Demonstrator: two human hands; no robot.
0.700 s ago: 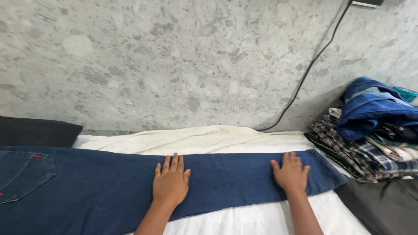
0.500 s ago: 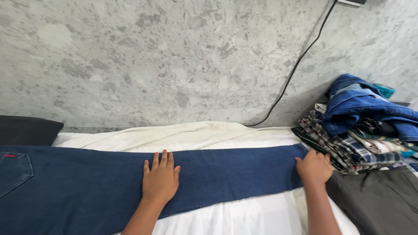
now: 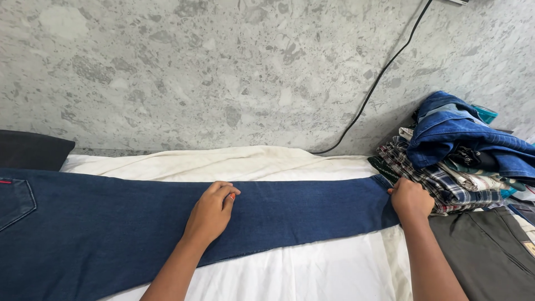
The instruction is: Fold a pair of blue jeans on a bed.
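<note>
Left hand point(image 3: 210, 214) rests on the middle of a pair of dark blue jeans point(image 3: 111, 228), knuckles bent and fingers curled loosely under, pressing the cloth and gripping nothing. Right hand point(image 3: 411, 199) sits at the hem end of the leg, fingers closed on the edge of the denim there.

These jeans lie stretched flat and lengthwise across a white sheet point(image 3: 312, 267), legs stacked one on the other into a long band. Their fabric is a deep, even indigo with few creases; a back pocket point(image 3: 15, 200) with pale stitching and a small red tab shows at the far left.

Just beyond the right hand, a heap of clothes point(image 3: 462, 161) holds plaid shirts under more blue denim. Dark grey cloth point(image 3: 490, 251) lies below that heap. Behind, a black cable point(image 3: 379, 83) runs down a grey speckled wall point(image 3: 195, 72).
</note>
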